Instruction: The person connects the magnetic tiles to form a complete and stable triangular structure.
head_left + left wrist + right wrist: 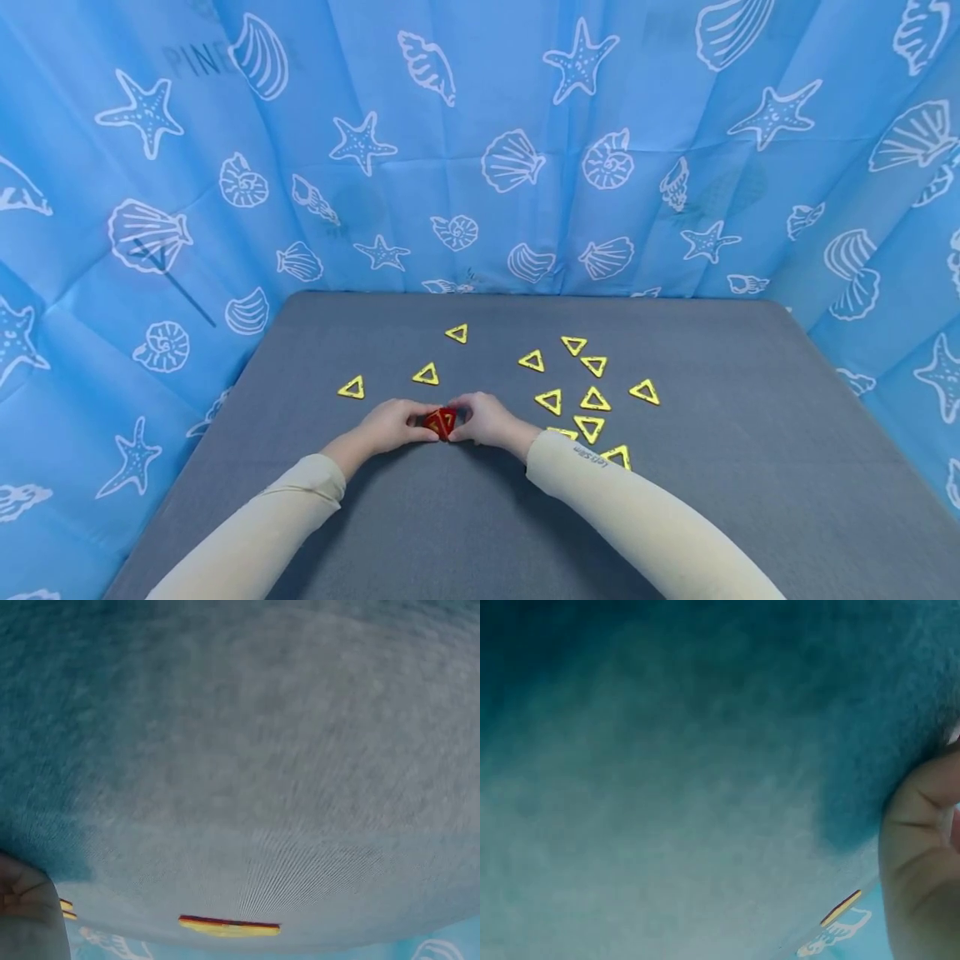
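Near the middle of the table, two red triangular pieces (448, 419) meet edge to edge, a little yellow showing inside them. My left hand (388, 425) pinches the left piece between thumb and fingers. On the other side, my right hand (487, 419) pinches the right piece the same way. Only part of the left hand (30, 911) shows at the lower left of the left wrist view. In the right wrist view the right hand (922, 855) is at the right edge, its fingertips out of frame.
Several yellow triangular frames lie flat on the grey table (712, 500). One triangle (426, 374) is just beyond the hands, another (352, 387) farther left. A cluster around a triangle (595, 399) lies right, partly under the right sleeve (637, 508). A blue curtain (465, 125) hangs behind.
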Tool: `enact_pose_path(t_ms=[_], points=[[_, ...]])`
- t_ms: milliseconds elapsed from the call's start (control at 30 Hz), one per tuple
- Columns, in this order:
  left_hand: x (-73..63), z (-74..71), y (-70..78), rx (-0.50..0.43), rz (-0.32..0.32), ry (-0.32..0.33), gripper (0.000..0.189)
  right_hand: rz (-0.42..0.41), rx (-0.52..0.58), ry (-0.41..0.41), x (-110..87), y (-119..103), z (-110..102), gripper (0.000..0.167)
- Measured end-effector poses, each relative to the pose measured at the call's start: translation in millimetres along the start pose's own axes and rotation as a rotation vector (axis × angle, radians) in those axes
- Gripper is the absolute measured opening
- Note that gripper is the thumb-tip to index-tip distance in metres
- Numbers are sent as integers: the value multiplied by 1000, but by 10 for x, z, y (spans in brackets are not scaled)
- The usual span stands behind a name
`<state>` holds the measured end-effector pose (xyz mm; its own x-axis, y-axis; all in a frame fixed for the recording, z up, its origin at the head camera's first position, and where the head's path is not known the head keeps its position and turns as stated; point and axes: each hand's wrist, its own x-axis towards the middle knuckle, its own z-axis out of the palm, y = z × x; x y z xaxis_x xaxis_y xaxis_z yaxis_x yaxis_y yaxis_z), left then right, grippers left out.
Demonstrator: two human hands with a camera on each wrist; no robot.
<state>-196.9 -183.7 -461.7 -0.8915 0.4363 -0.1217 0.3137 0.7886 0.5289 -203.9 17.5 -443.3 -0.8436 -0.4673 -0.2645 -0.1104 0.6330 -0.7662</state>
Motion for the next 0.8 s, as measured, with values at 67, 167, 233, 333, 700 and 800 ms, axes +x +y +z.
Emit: enact_pose_path(t_ms=[67,167,233,333,700,800], points=[[3,11,-11,-22,-14,14,46,5,17,-7,-1,2,-8,50],[7,25,-23,-45,-36,42,43,9,26,5,-10,2,-16,44],[12,26,-28,-66,-42,63,42,16,28,23,-19,-2,-21,35],[-4,14,-5,-83,-59,99,39,30,19,47,-27,-12,-23,22],[-191,194,338,92,-105,186,39,-1,-56,80,-42,7,10,24],[-175,236,383,192,-104,225,36,-5,-58,75,-41,3,17,25]])
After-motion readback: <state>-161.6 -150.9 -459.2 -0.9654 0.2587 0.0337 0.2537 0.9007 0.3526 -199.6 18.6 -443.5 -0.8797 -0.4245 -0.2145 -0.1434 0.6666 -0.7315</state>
